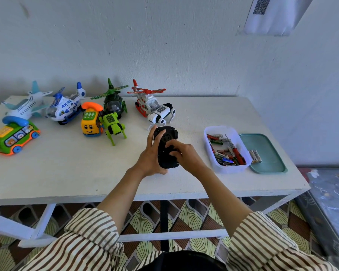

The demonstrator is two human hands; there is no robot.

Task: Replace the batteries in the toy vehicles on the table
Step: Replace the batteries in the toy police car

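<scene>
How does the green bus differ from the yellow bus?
The green bus carries a blue handset; the yellow bus carries an orange handset. The green bus shows its side, the yellow bus its smiling front. Both stand upright on wheels.

Toy airplane (pixel 24 106) stood at the table's (pixel 67 173) back left, helicopters (pixel 66 108) and robot dogs (pixel 161 114) to its right, toy car (pixel 165 151) at centre front, battery tub (pixel 229 170) further right, lid (pixel 270 151) beside it, two batteries (pixel 255 156) on the lid.
</scene>
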